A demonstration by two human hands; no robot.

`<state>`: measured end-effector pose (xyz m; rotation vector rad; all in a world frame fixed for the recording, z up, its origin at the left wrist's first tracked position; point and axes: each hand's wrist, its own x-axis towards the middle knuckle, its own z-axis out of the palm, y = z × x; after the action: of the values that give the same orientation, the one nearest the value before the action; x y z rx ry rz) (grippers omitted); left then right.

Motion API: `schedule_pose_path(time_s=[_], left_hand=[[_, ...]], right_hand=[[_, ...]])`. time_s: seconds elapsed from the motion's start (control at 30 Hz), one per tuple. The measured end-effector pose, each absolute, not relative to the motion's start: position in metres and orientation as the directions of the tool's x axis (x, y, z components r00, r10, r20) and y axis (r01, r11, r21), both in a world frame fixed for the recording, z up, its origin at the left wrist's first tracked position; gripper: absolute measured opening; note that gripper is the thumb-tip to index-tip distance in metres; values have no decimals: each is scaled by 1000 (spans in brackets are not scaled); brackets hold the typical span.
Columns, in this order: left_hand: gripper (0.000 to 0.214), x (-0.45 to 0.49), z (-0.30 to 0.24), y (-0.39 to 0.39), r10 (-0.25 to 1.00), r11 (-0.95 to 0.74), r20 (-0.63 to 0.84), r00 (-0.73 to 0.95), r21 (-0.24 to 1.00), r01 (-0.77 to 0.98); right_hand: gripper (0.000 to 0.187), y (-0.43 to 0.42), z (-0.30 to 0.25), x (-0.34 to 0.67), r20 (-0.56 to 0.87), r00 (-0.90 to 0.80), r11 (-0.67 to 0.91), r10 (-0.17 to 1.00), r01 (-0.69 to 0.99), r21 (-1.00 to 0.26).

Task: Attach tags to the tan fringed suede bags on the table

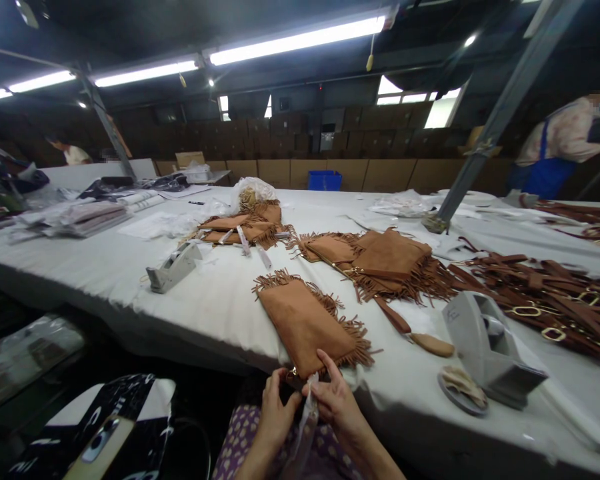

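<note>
A tan suede pouch (305,320) with fringed edges lies on the near edge of the table, its zipper end toward me. My left hand (276,408) is closed at that near corner, thumb and forefinger beside the gold zipper pull (294,372). Between thumb and fingers, my right hand (337,400) pinches a clear plastic-wrapped strip (307,423), which hangs down over my lap. The right forefinger rests stretched out on the pouch's suede. Exactly what the left fingertips grip is partly hidden.
More fringed pouches (390,257) lie behind, with another pile (245,227) farther left. Tape dispensers stand at left (174,268) and right (490,347). Brown straps (540,287) with gold rings heap up at right, near a metal post (500,113). A person in a blue apron (550,167) bends at far right.
</note>
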<state>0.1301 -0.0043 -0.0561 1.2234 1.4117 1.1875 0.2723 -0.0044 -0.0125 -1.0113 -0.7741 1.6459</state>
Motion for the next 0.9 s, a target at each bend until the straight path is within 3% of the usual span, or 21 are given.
schedule_pose_path(time_s=[0.07, 0.13, 0.23, 0.3, 0.4, 0.5, 0.6, 0.8, 0.9], left_hand=[[25, 129, -58, -2, 999, 1, 6, -34, 978, 209], [25, 123, -58, -3, 999, 14, -20, 35, 984, 179], [29, 103, -53, -7, 995, 72, -82, 52, 983, 168], [30, 87, -45, -8, 998, 57, -52, -27, 974, 218], [28, 75, -22, -8, 994, -3, 37, -106, 952, 305], [19, 80, 6, -5, 988, -135, 155, -24, 919, 370], [14, 93, 25, 1, 979, -204, 201, 40, 931, 304], [34, 113, 12, 20, 998, -55, 56, 31, 998, -37], [30, 120, -4, 27, 997, -73, 73, -2, 997, 8]], right_hand=[[105, -5, -11, 277, -240, -130, -268, 962, -281, -921], [90, -5, -5, 284, -196, -39, -197, 980, -34, -980], [58, -7, 11, 294, 14, 147, -35, 989, 322, -946], [43, -8, 19, 294, 131, 158, 54, 979, 416, -908], [29, -7, 24, 282, 229, -1, 210, 973, 406, -889], [40, -3, 25, 264, 274, -190, 323, 943, 316, -892], [47, 4, 30, 254, 259, -292, 332, 921, 235, -914], [23, 10, 48, 266, 219, -275, 290, 936, 249, -924], [20, 7, 48, 270, 165, -179, 201, 970, 206, -958]])
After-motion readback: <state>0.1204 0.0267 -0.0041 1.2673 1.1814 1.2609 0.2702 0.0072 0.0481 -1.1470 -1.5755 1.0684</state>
